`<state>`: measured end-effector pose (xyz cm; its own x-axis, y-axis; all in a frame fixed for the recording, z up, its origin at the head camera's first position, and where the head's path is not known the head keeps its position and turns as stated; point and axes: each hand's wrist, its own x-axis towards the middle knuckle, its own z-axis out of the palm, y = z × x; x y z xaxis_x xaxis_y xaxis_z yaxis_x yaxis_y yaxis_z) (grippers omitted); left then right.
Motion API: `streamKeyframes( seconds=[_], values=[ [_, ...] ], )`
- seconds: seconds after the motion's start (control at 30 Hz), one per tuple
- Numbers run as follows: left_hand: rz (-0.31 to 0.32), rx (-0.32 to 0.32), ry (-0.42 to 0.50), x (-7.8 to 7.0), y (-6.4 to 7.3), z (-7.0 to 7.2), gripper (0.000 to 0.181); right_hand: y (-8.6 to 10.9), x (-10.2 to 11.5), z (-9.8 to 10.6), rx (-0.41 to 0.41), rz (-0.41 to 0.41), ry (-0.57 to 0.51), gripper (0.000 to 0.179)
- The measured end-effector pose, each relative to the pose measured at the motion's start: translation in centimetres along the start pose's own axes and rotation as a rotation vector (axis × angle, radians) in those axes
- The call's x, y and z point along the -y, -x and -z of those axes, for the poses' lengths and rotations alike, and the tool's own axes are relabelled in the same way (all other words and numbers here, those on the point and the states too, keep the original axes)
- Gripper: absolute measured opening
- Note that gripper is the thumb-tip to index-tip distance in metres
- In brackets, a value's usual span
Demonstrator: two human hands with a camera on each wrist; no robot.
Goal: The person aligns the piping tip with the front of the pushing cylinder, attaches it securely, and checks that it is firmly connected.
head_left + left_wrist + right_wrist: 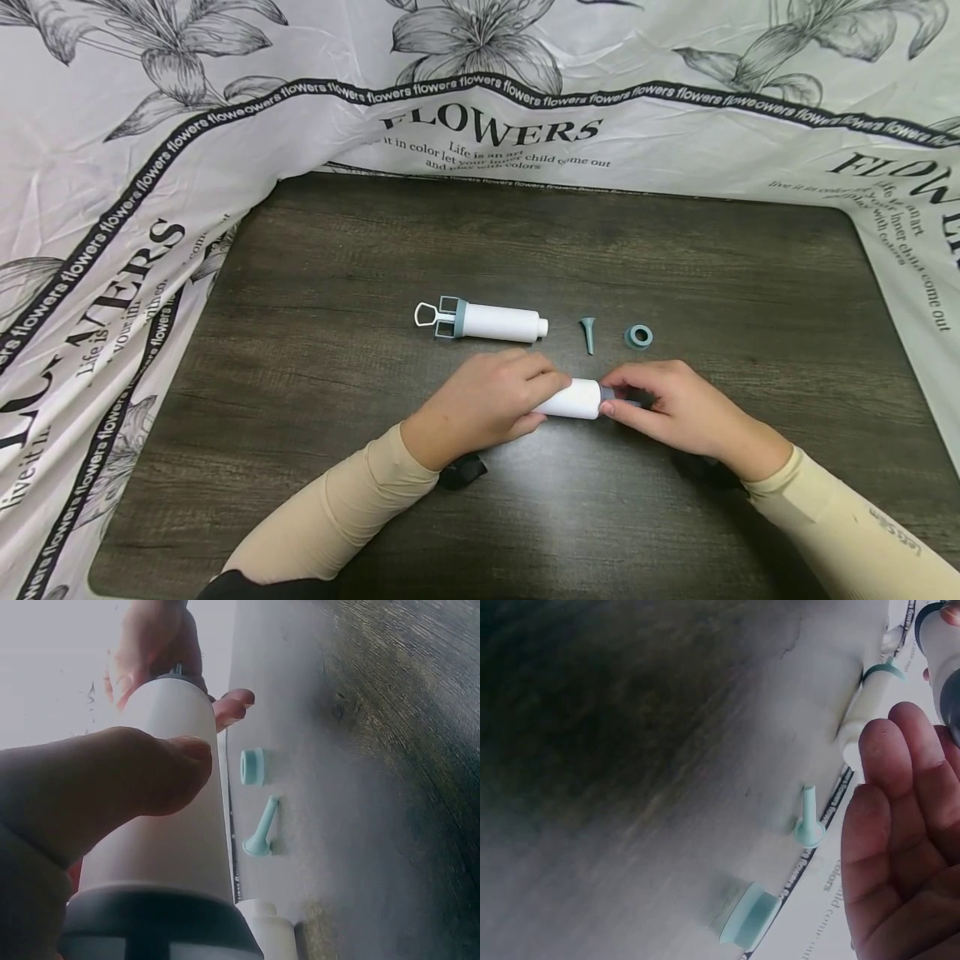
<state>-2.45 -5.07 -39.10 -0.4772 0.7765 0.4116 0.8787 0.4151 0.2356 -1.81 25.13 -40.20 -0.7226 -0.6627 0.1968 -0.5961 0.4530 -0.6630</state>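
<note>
My left hand (pixel 491 398) grips a white syringe-like barrel (pixel 573 398), held level above the dark table. In the left wrist view its thumb lies along the white barrel (pixel 169 851), and a wide dark grey collar (pixel 154 922) shows at the near end. My right hand (pixel 675 408) is at the barrel's right end, with thumb and forefinger pinching the grey end cap (pixel 608 395). In the right wrist view the other fingers of the right hand (pixel 907 840) extend beside the barrel; the pinch itself is largely hidden there.
Just beyond the hands lies a second white syringe (pixel 498 322) with a teal collar and a white pull ring. A small teal nozzle (pixel 588 335) and a teal ring cap (pixel 639 336) lie to its right on the dark wooden table (pixel 675 258). Flower-printed cloth (pixel 480 150) borders the back.
</note>
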Motion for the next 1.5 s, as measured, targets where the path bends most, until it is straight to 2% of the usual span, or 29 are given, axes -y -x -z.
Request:
streamKeyframes(
  seconds=[0.2,0.33,0.47,0.63,0.9,1.17,1.5],
  values=[
    [0.006,0.014,0.003,0.1,0.3,0.3,0.043,-0.2,0.0,-0.3,0.012,-0.022,0.016,0.027],
    [0.013,0.003,0.013,0.2,0.4,0.3,0.046,-0.2,0.3,-0.4,-0.019,-0.049,-0.035,0.043],
    [0.008,-0.017,0.022,0.3,0.2,0.2,0.045,-0.1,0.6,-0.3,-0.091,-0.005,-0.089,0.059],
    [-0.006,-0.015,0.024,0.2,0.0,0.0,0.044,-0.2,0.4,-0.5,-0.104,0.066,-0.091,0.054],
    [-0.013,-0.024,0.027,0.3,0.0,-0.3,0.043,0.0,0.3,-0.5,-0.089,-0.006,-0.082,0.048],
    [-0.013,-0.019,0.025,0.2,0.0,-0.3,0.045,0.0,0.4,-0.2,-0.094,-0.019,-0.065,0.053],
    [0.018,0.023,0.044,-0.4,0.2,-0.9,0.048,0.1,0.5,-0.1,-0.024,-0.069,-0.109,0.045]
  ],
)
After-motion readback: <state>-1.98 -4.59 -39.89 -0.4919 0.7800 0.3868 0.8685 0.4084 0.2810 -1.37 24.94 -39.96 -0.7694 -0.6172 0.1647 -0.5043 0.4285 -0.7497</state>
